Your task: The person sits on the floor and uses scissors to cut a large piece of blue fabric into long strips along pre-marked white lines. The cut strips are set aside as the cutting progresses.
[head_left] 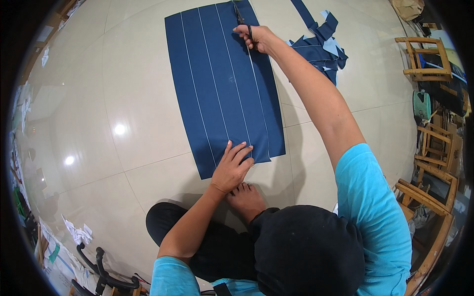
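A dark blue cloth sheet [200, 89] lies on the tiled floor, with pale lengthwise lines; its right strip appears separated along a cut at the near end. My right hand [257, 38] is closed on dark scissors [239, 16] at the far end of the cloth, near the rightmost line. My left hand [230, 168] lies with fingers spread on the near edge, just beyond my bare foot [247, 202]. A loose heap of navy and light blue fabric pieces [321, 58] is to the right of the sheet.
Wooden stools [420, 69] and a green object [421, 106] line the right side. A paper bag [408, 7] is at the upper right. At the lower left are white scraps [78, 231] and a black wheeled chair base [101, 269]. Clutter runs along the left edge.
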`<move>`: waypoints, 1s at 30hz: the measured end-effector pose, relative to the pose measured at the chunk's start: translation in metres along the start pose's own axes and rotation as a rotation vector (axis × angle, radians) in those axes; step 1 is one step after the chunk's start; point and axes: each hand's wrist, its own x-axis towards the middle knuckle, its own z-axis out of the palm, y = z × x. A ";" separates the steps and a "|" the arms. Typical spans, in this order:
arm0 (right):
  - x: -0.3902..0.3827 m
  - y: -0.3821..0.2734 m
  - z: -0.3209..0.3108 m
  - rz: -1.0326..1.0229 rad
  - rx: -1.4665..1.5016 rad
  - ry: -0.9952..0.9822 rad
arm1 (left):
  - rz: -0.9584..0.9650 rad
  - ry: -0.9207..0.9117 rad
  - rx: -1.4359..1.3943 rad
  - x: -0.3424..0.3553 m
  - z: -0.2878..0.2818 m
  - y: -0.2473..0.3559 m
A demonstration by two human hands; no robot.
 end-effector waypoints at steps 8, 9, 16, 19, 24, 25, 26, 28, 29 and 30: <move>0.001 0.001 0.002 -0.005 -0.013 -0.009 | 0.000 0.001 0.005 0.000 -0.001 0.000; 0.000 0.000 0.001 -0.010 -0.019 -0.012 | 0.000 0.001 0.003 0.001 -0.001 0.000; 0.005 -0.005 0.000 -0.007 -0.044 -0.020 | -0.005 0.012 -0.002 0.001 -0.001 0.001; 0.009 -0.006 -0.005 -0.013 -0.050 -0.035 | -0.005 0.014 -0.002 0.001 0.000 0.001; 0.009 -0.009 -0.003 -0.015 -0.075 -0.045 | -0.008 0.012 0.005 0.001 0.000 0.002; 0.010 -0.009 -0.004 -0.016 -0.075 -0.041 | -0.003 0.010 0.008 0.002 0.000 0.002; 0.010 -0.010 -0.005 -0.017 -0.074 -0.038 | 0.003 0.008 0.011 0.002 -0.001 0.002; 0.008 -0.010 -0.002 -0.021 -0.069 -0.043 | 0.000 0.023 -0.010 0.002 0.000 0.002; 0.007 -0.010 0.000 -0.023 -0.066 -0.046 | -0.002 0.030 -0.021 0.001 0.001 0.001; 0.007 -0.010 0.000 -0.027 -0.068 -0.039 | -0.002 0.029 -0.024 0.001 0.000 0.001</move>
